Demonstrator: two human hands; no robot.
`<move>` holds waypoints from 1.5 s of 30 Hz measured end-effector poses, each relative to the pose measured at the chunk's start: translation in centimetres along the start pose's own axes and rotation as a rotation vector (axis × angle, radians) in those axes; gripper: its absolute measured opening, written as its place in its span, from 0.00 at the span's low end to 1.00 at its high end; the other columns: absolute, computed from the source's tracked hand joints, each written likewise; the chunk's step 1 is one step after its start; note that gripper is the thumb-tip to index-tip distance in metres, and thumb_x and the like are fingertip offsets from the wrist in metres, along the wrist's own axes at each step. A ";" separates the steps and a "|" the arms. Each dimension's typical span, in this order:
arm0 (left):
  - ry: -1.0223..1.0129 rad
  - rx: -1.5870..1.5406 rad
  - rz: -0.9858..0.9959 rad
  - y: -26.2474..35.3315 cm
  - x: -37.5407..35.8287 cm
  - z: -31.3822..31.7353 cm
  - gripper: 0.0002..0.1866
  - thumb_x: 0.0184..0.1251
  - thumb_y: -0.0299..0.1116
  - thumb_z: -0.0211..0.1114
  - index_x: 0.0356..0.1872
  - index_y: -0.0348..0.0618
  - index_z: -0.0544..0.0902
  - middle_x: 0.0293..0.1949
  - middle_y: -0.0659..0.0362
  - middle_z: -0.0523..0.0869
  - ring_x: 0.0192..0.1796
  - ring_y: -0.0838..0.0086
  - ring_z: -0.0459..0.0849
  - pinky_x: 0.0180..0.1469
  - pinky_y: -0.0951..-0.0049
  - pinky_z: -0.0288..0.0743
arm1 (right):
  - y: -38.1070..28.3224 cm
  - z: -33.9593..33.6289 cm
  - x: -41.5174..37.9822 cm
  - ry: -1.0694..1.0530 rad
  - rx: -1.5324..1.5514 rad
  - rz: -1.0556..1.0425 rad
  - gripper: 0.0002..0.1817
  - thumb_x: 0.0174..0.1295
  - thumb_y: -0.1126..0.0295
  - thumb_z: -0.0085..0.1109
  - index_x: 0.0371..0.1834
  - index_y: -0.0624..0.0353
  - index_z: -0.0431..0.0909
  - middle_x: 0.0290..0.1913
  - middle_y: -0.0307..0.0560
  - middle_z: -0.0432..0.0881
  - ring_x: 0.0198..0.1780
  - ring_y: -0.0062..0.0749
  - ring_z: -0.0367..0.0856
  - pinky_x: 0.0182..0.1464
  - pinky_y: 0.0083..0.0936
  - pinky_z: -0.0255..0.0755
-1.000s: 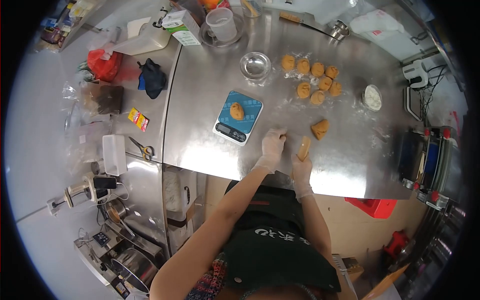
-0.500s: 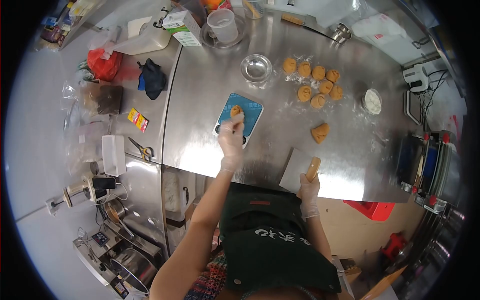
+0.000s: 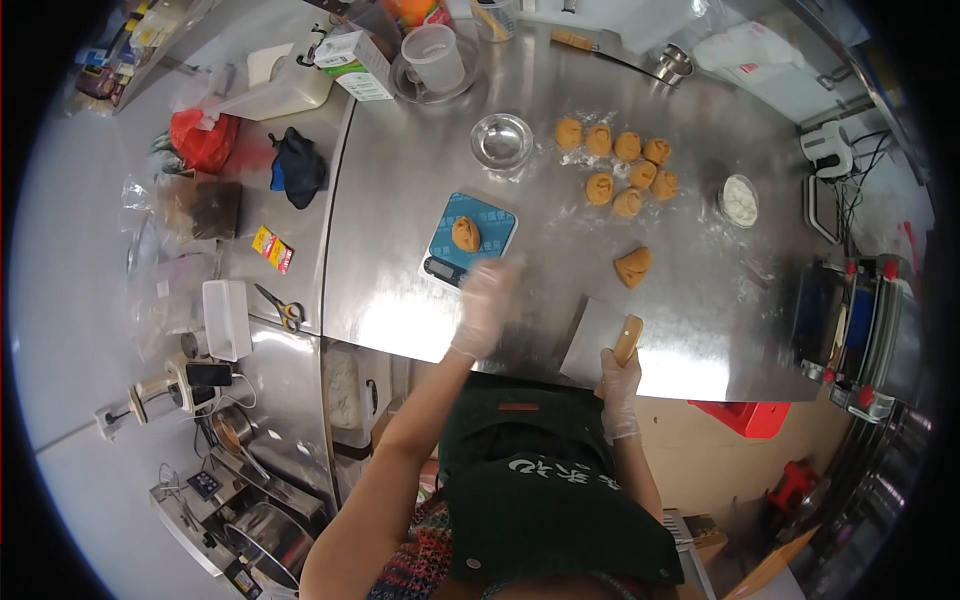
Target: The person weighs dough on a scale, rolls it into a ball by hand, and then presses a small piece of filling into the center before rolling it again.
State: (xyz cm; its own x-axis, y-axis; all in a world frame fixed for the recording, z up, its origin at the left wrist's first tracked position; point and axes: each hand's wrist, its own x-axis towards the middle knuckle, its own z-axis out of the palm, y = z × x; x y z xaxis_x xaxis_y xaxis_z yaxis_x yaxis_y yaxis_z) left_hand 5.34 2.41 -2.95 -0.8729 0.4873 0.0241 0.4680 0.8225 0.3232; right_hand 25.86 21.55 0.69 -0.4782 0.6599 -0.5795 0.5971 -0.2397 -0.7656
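Observation:
My left hand (image 3: pixel 487 308), in a clear glove, is smeared by motion just right of the kitchen scale (image 3: pixel 490 240); its fingers do not show clearly. One piece of brown dough (image 3: pixel 466 234) rests on the scale's blue top. My right hand (image 3: pixel 620 380), gloved too, is closed around a dough cutter (image 3: pixel 628 340) by its wooden handle, and the wide metal blade lies at the table's front edge. Beyond the cutter sits a wedge of dough (image 3: pixel 633 267). Several dough pieces (image 3: pixel 627 147) stand grouped on floured steel farther back.
A metal bowl (image 3: pixel 501 142) stands behind the scale. To the right is a bowl of white powder (image 3: pixel 740 201). A long knife (image 3: pixel 600 49) lies at the back. Scissors (image 3: pixel 283 309) and a white tray (image 3: pixel 227 320) are on the left surface.
My left hand has drawn back from the dough on the scale, toward me and slightly right, uncovering the scale's display. My right hand keeps its hold on the dough cutter.

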 end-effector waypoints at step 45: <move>-0.445 -0.399 0.078 17.8 10.3 6.0 0.44 0.55 0.41 0.79 0.75 0.51 0.69 0.64 0.46 0.76 0.66 0.51 0.75 0.65 0.56 0.77 | -2.5 -1.1 8.5 0.275 0.467 0.006 0.16 0.68 0.71 0.63 0.55 0.64 0.76 0.39 0.37 0.80 0.37 0.20 0.77 0.40 0.23 0.74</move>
State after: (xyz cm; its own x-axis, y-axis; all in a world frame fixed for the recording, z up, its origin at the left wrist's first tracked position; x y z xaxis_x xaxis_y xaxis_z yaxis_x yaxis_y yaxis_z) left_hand 5.45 23.83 -2.58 -0.6562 0.6886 -0.3086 0.3654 0.6479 0.6684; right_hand 21.07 28.53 -1.99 -0.2520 0.8045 -0.5379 0.2192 -0.4939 -0.8414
